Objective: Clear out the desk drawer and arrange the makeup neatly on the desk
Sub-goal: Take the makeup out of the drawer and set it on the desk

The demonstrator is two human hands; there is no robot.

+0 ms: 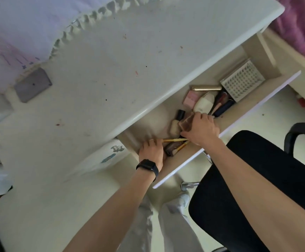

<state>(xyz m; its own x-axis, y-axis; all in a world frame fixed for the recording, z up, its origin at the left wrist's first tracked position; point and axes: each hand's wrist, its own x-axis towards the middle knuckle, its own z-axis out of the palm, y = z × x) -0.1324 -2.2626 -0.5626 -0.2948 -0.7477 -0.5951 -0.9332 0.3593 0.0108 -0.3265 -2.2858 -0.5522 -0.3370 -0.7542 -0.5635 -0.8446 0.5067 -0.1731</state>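
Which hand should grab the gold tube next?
Right, probably. The right hand is nearer the gold tube, though it grips a brown case; the left hand is farther off, by the yellow-handled brushes.

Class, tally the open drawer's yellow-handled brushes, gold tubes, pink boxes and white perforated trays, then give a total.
Yellow-handled brushes: 2
Gold tube: 1
Pink box: 1
White perforated tray: 1
Total: 5

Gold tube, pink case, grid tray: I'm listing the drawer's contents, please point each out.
gold tube (206,88): head view, mid-length.
pink case (191,98): head view, lid centre.
grid tray (242,81): head view, grid middle.
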